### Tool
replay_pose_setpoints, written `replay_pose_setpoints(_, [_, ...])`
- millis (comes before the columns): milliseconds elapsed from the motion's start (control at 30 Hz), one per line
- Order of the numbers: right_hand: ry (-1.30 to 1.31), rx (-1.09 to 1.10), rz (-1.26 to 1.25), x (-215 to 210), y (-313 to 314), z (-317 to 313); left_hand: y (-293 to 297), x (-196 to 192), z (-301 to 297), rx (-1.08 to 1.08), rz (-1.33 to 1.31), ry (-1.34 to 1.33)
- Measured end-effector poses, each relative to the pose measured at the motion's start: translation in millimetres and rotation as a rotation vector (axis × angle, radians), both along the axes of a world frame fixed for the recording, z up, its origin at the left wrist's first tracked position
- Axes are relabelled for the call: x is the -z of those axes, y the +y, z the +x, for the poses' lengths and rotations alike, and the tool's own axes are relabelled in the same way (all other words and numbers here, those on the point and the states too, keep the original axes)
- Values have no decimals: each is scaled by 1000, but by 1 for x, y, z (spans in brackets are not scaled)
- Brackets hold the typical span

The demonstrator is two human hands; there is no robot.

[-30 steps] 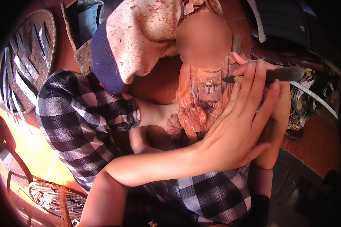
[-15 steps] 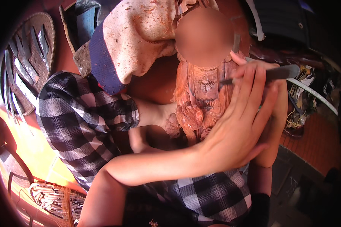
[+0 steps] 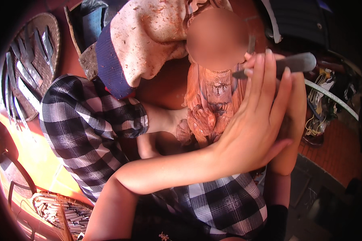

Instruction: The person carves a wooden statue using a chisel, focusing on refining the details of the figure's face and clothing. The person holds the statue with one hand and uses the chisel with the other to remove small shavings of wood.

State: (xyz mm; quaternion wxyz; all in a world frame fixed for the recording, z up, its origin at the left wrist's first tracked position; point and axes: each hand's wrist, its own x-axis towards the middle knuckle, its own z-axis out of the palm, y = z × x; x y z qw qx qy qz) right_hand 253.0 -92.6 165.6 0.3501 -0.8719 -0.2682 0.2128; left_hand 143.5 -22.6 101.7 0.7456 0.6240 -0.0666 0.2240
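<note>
From the head view I see my left hand (image 3: 253, 132) crossing in front with fingers spread flat, its fingertips (image 3: 265, 60) resting on the dark carving tool (image 3: 287, 64); my right hand (image 3: 291, 120) sits behind it, mostly hidden, so I cannot tell how tightly it grips the handle. The orange wooden figure (image 3: 211, 108) stands upright on my lap between the checkered cloth (image 3: 88, 120) and my hands, the tool tip touching it near the top. To cut well here, I judge the left fingers should guide the blade in short, shallow strokes, pressing away from the palm. The open left palm blocks my sight of the lower carving. Around it: a speckled cloth bundle (image 3: 149, 40) just above, a round woven tray (image 3: 48, 24) of blades at left, a basket (image 3: 60, 209) of tools lower left, cords (image 3: 321, 108) at right.
</note>
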Motion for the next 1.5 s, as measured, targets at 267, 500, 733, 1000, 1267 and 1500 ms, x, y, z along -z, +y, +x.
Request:
replay_pose_setpoints(267, [37, -8, 120, -5, -7, 1, -5, -2, 8, 30, -2, -35])
replay_pose_setpoints(500, [128, -41, 147, 8, -10, 10, -6, 4, 3, 25, 60, 17])
replay_pose_setpoints(733, [102, -286, 25, 4, -31, 27, -6, -4, -6, 67, 77, 57])
replay_pose_setpoints(1000, [118, -346, 75, 1, -41, 32, -18, -4, -11, 88, 71, 28])
replay_pose_setpoints(1267, [116, -482, 62, -1, -37, 46, -21, -14, -17, 97, 136, 71])
replay_pose_setpoints(1500, [71, -547, 17, 6, -36, 47, -23, -13, -21, 113, 240, 116])
